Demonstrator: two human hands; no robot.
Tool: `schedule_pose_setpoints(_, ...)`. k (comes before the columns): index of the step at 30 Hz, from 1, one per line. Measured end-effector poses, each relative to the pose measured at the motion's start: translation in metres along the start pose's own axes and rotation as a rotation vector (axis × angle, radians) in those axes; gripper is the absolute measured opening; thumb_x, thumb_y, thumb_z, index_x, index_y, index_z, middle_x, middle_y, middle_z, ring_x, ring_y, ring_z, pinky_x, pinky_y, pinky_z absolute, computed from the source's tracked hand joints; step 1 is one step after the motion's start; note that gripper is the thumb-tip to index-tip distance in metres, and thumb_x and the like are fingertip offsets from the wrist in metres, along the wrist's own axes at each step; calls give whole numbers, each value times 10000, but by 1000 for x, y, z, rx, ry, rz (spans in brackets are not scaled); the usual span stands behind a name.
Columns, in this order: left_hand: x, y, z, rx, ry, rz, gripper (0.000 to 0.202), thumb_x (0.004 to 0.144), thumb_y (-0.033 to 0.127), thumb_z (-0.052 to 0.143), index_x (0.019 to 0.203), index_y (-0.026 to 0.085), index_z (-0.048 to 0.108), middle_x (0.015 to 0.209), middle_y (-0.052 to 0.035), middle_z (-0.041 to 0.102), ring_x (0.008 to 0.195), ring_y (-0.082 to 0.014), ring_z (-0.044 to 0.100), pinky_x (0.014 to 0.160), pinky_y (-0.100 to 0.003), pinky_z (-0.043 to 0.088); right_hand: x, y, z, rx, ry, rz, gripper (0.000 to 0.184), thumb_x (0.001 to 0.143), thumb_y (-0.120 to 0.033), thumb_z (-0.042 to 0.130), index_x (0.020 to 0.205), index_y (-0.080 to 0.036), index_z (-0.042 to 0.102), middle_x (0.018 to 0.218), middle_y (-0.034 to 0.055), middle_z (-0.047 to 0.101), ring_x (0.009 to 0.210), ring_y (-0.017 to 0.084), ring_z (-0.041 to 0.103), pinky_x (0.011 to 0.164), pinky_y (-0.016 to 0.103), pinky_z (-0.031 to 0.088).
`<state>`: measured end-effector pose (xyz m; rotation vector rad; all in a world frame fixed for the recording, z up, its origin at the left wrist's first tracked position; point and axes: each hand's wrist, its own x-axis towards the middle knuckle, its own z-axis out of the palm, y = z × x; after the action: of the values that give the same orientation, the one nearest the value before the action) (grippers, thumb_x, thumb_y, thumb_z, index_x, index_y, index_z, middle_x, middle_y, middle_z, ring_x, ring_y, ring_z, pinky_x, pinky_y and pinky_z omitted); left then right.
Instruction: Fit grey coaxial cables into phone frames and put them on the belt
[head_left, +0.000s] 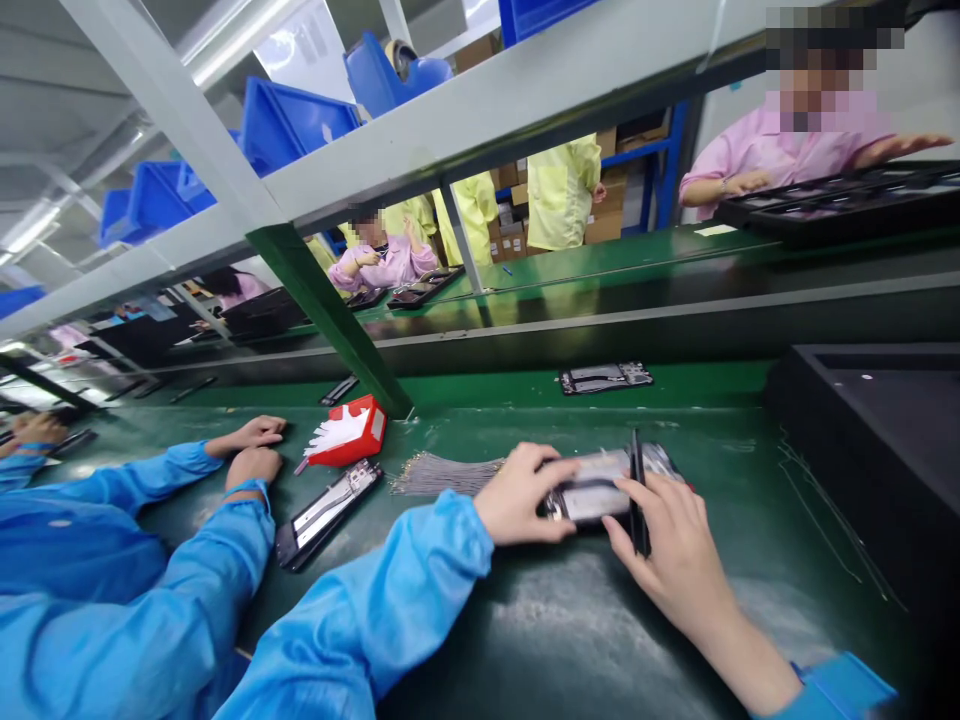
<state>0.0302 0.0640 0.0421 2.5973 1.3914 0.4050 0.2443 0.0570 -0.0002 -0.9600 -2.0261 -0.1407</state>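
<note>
An opened phone (596,497) with its inner parts showing lies on the green bench in front of me. My left hand (525,495) grips its left end, thumb on the near edge and fingers on the far one. Over the phone's right half, my right hand (671,530) pinches a slim black tool (638,490), which looks like tweezers and stands across the phone. The tool's tip and its exact contact are unclear. Just left of my left hand lies a bundle of thin grey cables (442,474). Another opened phone (330,515) rests further left, near my sleeve.
A red bin (360,432) with white strips stands by the green post (330,315). Behind my hands lies another opened phone (606,377). A large black tray (870,450) borders the right side. A co-worker's blue-sleeved arms (187,500) reach in at left; people sit across the line.
</note>
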Motion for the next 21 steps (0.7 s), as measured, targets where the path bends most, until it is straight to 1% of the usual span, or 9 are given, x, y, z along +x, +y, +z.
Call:
schedule_pose_setpoints(2, -25, 21, 17, -33, -11, 147, 731, 653, 516, 641, 1276, 219, 402, 1204, -118, 412, 1071, -253, 403, 957, -398, 355, 0, -8, -2, 42, -67, -52, 291, 846, -318, 449, 1085, -154, 474, 1055, 125, 512, 984, 255, 465, 809, 400, 374)
schedule_pose_setpoints(3, -36, 27, 23, -54, -21, 162, 729, 653, 536, 640, 1267, 218, 411, 1195, -123, 418, 1055, -254, 411, 945, -404, 365, 0, -11, -2, 65, -118, -69, 283, 845, -316, 450, 1078, -160, 486, 1056, 119, 520, 987, 249, 469, 810, 392, 377)
schedule_pose_setpoints(5, -51, 29, 29, -111, -32, 149, 746, 644, 559, 652, 1263, 219, 413, 1185, -122, 433, 1045, -249, 420, 935, -387, 381, -2, -15, 0, 99, -232, -90, 275, 838, -320, 461, 1065, -173, 510, 1052, 109, 536, 991, 244, 477, 806, 379, 387)
schedule_pose_setpoints(8, -61, 13, 21, -193, 6, 116, 748, 641, 548, 673, 1260, 222, 407, 1172, -106, 466, 1065, -231, 422, 953, -352, 379, -5, -19, 5, 132, -388, -104, 310, 807, -337, 514, 1078, -188, 522, 1066, 103, 549, 1006, 248, 484, 814, 386, 399)
schedule_pose_setpoints(10, -62, -4, 10, -155, 68, 48, 629, 701, 499, 646, 1220, 214, 434, 1146, -94, 494, 1063, -216, 429, 953, -350, 377, -7, -22, 7, 152, -456, -106, 351, 773, -339, 567, 1090, -197, 525, 1092, 98, 547, 1021, 248, 482, 828, 392, 400)
schedule_pose_setpoints(12, -62, -22, 2, 1, 114, -72, 413, 787, 399, 587, 1133, 195, 492, 1105, -89, 518, 1027, -212, 446, 913, -366, 391, -8, -26, 7, 176, -508, -100, 408, 723, -354, 631, 1091, -206, 533, 1111, 91, 545, 1027, 250, 480, 832, 392, 400)
schedule_pose_setpoints(15, -61, -41, 0, 269, 97, -193, 139, 850, 258, 488, 931, 177, 566, 989, -72, 556, 924, -203, 473, 808, -360, 409, -10, -33, 5, 219, -552, -97, 550, 621, -429, 716, 1095, -211, 542, 1111, 84, 550, 1024, 263, 477, 840, 401, 393)
schedule_pose_setpoints(18, -62, -47, 4, 387, 86, -174, 168, 876, 222, 426, 810, 184, 575, 877, -44, 569, 843, -180, 481, 740, -326, 392, -11, -37, 5, 226, -574, -109, 651, 552, -473, 751, 1108, -208, 540, 1096, 82, 555, 1014, 275, 472, 840, 412, 385)
schedule_pose_setpoints(21, -62, -44, 6, 392, 126, -125, 195, 891, 239, 412, 809, 203, 585, 854, -20, 576, 822, -160, 481, 728, -309, 369, -11, -39, 5, 190, -565, -121, 643, 564, -451, 752, 1114, -197, 535, 1082, 83, 556, 995, 271, 470, 819, 404, 387)
